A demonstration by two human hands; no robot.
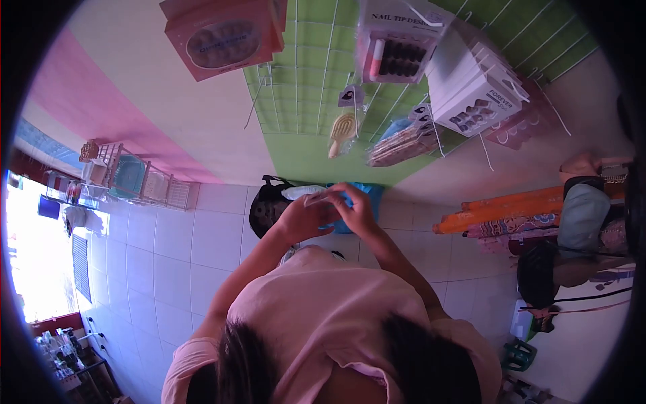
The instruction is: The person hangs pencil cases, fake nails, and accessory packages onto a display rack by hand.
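Note:
In front of my chest, my left hand (301, 217) is closed around a small, flat, pale packet (316, 198) that looks like clear plastic. Its contents are too small to make out. The fingers of my right hand (355, 207) are bent and pinch the packet's right end. Below my hands, a black bag (264, 214) and a bright blue bag (370, 205) rest on the floor against the wall, partly covered by my hands.
A white wire rack (309, 101) on the green wall carries boxed nail tips (481, 111), a cream hairbrush (343, 128) and other hanging packs. Bare hooks (488, 155) stick out. Shelf baskets (128, 176) stand left; orange fabric rolls (511, 204) and bags (580, 215) are right.

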